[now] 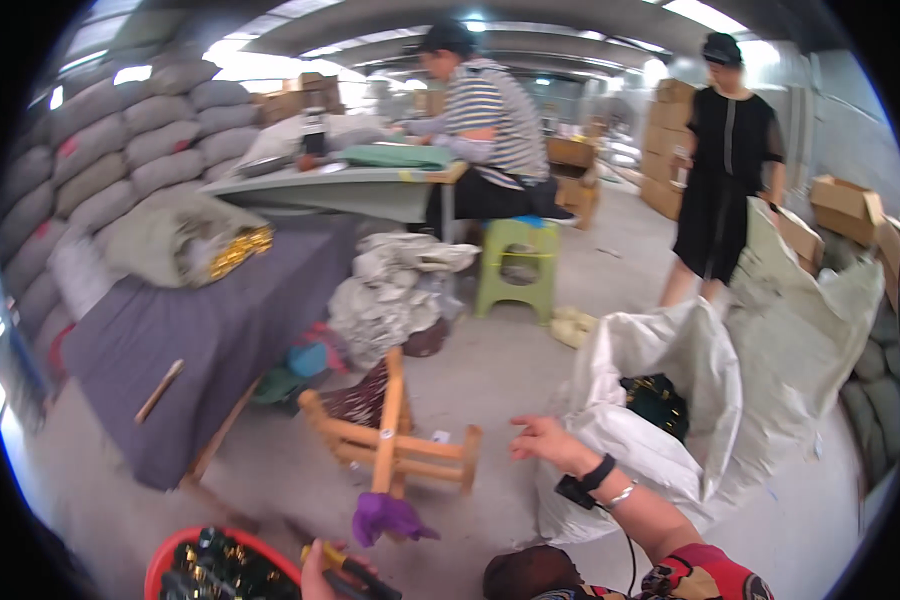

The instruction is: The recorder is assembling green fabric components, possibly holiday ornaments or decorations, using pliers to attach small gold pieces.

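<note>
At the lower edge, my left hand [315, 574] is closed around pliers [348, 570] with yellow and black handles. Right beside it is a red basin [156, 572] filled with dark green and gold shiny pieces. My right hand [542, 441] is raised with its fingers apart and nothing in them, left of an open white woven sack [610, 350]. Dark green and gold material [656, 405] shows inside that sack. A black band and a silver bracelet circle my right wrist.
An overturned wooden stool [388, 430] lies ahead, with purple cloth [388, 518] at its foot. A cloth-covered bench [220, 330] bears a stick [160, 390] and a sack [150, 240]. One person [495, 120] sits at a table [320, 190]; another [725, 170] stands behind the sacks.
</note>
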The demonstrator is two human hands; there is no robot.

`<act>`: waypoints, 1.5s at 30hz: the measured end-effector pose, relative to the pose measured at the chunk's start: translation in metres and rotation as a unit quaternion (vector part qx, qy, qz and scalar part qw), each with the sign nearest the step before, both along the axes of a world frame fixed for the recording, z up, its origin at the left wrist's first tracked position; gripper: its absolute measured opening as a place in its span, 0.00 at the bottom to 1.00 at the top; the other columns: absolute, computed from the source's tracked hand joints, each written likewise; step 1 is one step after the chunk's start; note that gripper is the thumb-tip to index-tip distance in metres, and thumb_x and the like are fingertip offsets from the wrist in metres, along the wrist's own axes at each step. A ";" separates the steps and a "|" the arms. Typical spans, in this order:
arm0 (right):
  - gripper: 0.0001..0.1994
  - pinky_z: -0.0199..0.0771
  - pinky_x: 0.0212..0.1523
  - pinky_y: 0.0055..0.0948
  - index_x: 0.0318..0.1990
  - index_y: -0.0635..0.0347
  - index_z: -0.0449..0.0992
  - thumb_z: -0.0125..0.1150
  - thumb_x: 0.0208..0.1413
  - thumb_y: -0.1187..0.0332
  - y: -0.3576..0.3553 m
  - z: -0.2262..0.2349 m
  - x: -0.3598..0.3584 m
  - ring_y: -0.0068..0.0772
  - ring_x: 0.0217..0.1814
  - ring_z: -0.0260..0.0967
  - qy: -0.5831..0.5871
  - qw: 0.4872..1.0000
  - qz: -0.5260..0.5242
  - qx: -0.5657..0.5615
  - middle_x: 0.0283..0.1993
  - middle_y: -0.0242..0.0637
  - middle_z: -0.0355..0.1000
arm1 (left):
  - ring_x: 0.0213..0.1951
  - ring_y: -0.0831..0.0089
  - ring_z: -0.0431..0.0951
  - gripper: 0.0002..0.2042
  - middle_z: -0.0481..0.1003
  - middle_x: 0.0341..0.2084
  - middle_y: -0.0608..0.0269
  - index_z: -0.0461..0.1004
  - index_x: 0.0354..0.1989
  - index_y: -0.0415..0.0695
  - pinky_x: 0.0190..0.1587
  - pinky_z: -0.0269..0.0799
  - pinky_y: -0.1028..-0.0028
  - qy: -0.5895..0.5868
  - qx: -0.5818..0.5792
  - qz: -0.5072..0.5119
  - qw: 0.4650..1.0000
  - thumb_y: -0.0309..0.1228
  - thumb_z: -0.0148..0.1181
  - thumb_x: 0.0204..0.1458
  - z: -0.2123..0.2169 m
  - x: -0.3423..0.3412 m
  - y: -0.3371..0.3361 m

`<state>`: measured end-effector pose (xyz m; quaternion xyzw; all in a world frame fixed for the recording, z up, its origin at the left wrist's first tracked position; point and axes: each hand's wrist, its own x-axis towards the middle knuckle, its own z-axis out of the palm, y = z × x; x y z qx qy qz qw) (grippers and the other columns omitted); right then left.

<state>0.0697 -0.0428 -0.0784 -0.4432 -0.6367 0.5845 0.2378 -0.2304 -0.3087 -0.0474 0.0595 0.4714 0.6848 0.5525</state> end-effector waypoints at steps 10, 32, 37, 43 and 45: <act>0.27 0.73 0.36 0.23 0.62 0.68 0.57 0.56 0.55 0.72 -0.001 0.072 -0.086 0.25 0.36 0.74 0.025 0.985 0.122 0.116 0.35 0.37 0.73 | 0.28 0.60 0.75 0.14 0.74 0.24 0.55 0.67 0.37 0.46 0.35 0.75 0.62 0.022 0.040 0.055 0.997 0.45 0.48 0.59 -0.020 -0.010 -0.026; 0.30 0.76 0.36 0.24 0.64 0.66 0.54 0.56 0.53 0.74 0.044 0.120 -0.175 0.27 0.32 0.74 0.047 0.984 0.124 0.120 0.34 0.39 0.72 | 0.28 0.59 0.76 0.15 0.75 0.26 0.53 0.69 0.39 0.45 0.34 0.74 0.63 0.008 0.031 0.030 0.999 0.46 0.49 0.58 -0.005 -0.022 -0.030; 0.31 0.76 0.29 0.25 0.63 0.65 0.57 0.58 0.50 0.75 0.034 0.087 -0.158 0.27 0.29 0.74 0.110 0.984 0.121 0.072 0.34 0.39 0.72 | 0.29 0.58 0.76 0.18 0.75 0.26 0.52 0.70 0.40 0.44 0.34 0.74 0.63 -0.004 0.020 0.039 0.999 0.48 0.48 0.58 -0.009 -0.021 -0.045; 0.28 0.77 0.37 0.25 0.63 0.67 0.56 0.57 0.55 0.72 0.019 0.074 -0.127 0.26 0.34 0.73 0.043 0.991 0.120 0.047 0.36 0.38 0.73 | 0.30 0.58 0.74 0.20 0.74 0.27 0.50 0.68 0.44 0.39 0.36 0.71 0.65 0.027 0.036 0.033 0.998 0.47 0.48 0.58 -0.003 -0.013 -0.030; 0.28 0.76 0.37 0.24 0.61 0.68 0.57 0.57 0.53 0.73 0.013 0.066 -0.120 0.27 0.34 0.74 0.041 0.990 0.134 0.025 0.35 0.39 0.73 | 0.25 0.60 0.72 0.21 0.71 0.21 0.51 0.67 0.41 0.39 0.33 0.69 0.65 -0.039 0.038 0.061 0.997 0.48 0.45 0.59 -0.005 -0.009 -0.027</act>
